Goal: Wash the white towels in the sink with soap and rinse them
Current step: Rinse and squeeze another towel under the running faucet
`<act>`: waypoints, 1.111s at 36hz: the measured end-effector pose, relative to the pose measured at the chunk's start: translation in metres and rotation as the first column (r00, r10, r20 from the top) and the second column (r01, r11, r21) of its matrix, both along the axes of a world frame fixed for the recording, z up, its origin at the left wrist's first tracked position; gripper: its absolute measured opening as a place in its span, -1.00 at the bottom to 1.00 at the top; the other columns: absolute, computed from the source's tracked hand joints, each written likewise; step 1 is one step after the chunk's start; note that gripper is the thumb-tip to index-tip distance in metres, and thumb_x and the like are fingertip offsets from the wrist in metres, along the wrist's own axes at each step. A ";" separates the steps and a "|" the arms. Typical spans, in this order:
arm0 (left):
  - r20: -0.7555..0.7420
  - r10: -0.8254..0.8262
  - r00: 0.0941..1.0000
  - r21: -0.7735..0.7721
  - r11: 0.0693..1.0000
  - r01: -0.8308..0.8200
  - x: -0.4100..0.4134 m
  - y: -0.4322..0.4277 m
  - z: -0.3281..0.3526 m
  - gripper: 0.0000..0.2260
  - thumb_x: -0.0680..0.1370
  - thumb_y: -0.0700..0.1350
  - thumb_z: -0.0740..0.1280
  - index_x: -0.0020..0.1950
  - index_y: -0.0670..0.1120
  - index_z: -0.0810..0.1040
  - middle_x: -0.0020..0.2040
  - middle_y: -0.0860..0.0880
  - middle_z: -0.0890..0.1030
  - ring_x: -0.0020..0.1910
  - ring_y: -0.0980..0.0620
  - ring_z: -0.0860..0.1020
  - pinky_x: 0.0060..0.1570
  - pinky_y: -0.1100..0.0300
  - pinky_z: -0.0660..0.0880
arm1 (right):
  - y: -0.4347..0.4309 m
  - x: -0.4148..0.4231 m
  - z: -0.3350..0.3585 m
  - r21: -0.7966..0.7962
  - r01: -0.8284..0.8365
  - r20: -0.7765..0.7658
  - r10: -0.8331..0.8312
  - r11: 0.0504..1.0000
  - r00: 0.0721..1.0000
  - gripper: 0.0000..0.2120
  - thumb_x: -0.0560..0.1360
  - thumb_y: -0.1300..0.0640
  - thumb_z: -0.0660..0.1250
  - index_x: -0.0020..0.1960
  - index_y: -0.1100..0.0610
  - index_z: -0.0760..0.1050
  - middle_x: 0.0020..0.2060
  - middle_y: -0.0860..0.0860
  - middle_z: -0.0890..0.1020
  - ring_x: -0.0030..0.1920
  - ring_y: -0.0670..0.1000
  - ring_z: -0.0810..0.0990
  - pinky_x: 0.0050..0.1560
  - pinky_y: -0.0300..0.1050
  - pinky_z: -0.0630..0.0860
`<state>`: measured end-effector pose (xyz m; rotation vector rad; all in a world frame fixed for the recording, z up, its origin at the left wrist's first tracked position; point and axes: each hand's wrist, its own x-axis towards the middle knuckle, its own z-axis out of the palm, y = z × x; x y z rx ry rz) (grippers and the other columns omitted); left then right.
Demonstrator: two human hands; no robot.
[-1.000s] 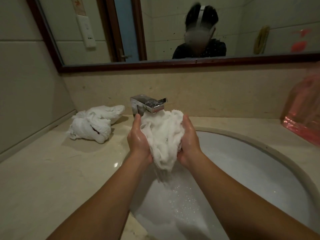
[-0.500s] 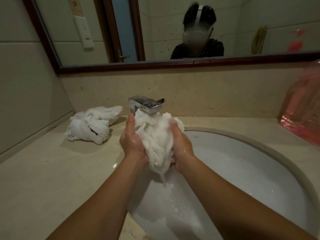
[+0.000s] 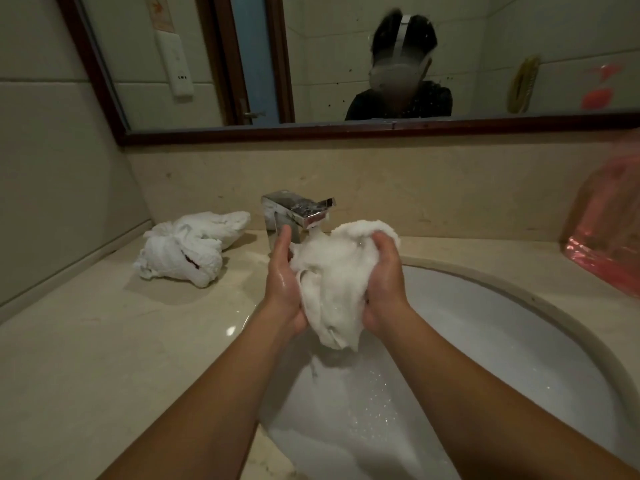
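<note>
A wet white towel [image 3: 336, 278] is bunched between both my hands above the white sink [image 3: 502, 341], just under the chrome tap [image 3: 298, 211]. My left hand [image 3: 282, 282] presses against the towel's left side with the fingers pointing up. My right hand [image 3: 384, 275] grips the right side, fingers curled over the top of the cloth. The towel's lower end hangs free over soapy water with foam [image 3: 346, 410] in the basin. A second white towel [image 3: 188, 249] lies crumpled on the counter to the left.
The beige stone counter [image 3: 104, 341] surrounds the sink. A pink plastic bag [image 3: 609, 244] sits at the right edge. A framed mirror [image 3: 346, 57] runs along the back wall, and a tiled side wall closes the left.
Both hands have kneaded the towel: it was squeezed narrower, then shifted right and bunched up, with my right fingers now curled over its top.
</note>
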<state>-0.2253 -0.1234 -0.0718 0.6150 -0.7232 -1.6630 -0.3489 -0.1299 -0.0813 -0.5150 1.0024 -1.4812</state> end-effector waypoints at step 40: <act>0.191 0.324 0.926 0.103 0.932 -0.347 0.012 -0.021 -0.011 -0.17 0.27 0.51 0.47 0.29 -0.08 0.70 0.16 -0.17 0.75 0.12 -0.26 0.73 0.27 -0.29 0.60 | 0.004 0.007 0.002 0.084 -0.087 -0.011 0.089 0.993 0.996 -0.30 0.61 -0.47 0.13 0.27 0.09 0.65 0.07 0.15 0.77 0.16 0.23 0.71 0.28 0.15 0.60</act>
